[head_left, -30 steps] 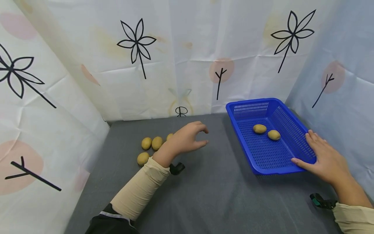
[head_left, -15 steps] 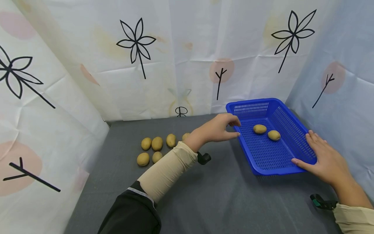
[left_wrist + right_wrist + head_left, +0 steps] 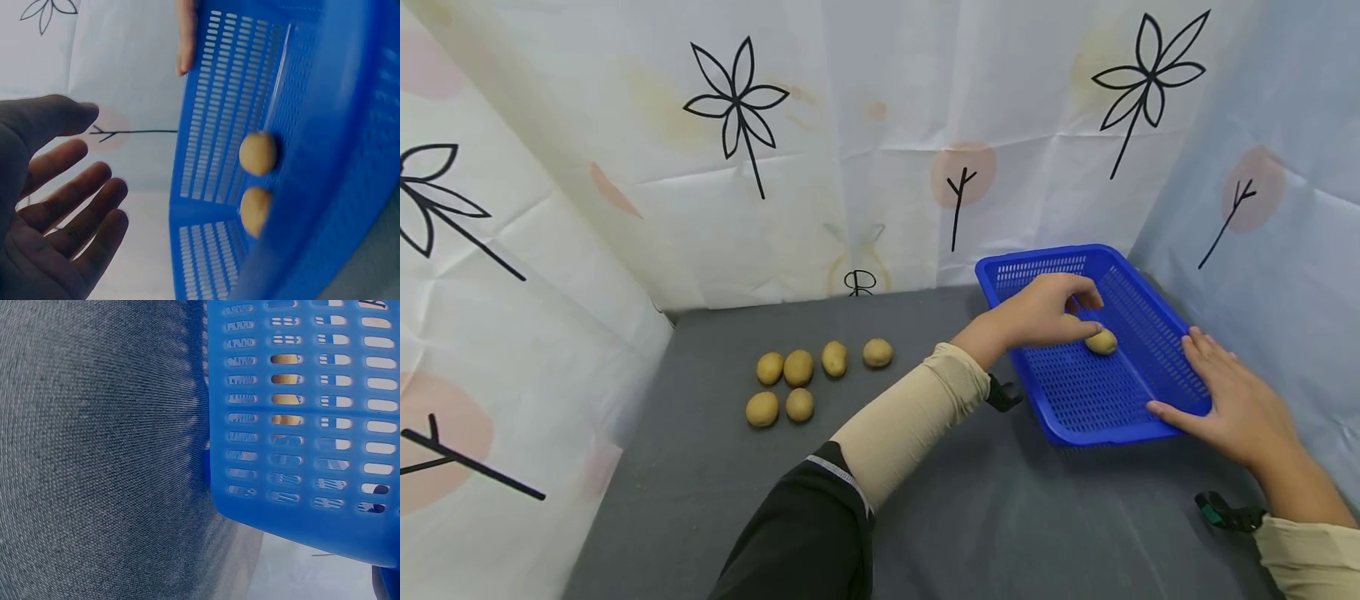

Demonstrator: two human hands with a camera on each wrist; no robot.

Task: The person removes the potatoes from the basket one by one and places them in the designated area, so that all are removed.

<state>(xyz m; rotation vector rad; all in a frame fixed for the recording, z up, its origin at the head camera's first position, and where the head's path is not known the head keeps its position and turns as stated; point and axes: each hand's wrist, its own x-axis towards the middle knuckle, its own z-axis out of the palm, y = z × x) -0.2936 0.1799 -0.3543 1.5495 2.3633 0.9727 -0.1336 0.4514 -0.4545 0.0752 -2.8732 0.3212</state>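
My left hand (image 3: 1037, 312) is over the left part of a blue plastic basket (image 3: 1060, 421), palm bare and fingers loosely bent with nothing between them. Two small yellow potatoes lie in the basket; one potato (image 3: 1102, 342) shows below the fingertips, the other is mostly covered by the hand. The left wrist view shows both, a potato (image 3: 257, 153) and a second potato (image 3: 255, 211), apart from the fingers. At the basket's near right corner my right hand (image 3: 1243, 408) rests against the rim, thumb along the front edge, fingers straight on the right side.
Several more potatoes (image 3: 798, 367) lie in two loose rows on the grey cloth (image 3: 700, 500), left of the basket. A patterned white curtain (image 3: 887, 125) stands behind and on both sides, close to the basket's back and right.
My left hand has moved right, from beside the potatoes on the cloth to over the basket, uncovering those potatoes. The right hand and basket stay put. The head view has shifted slightly.
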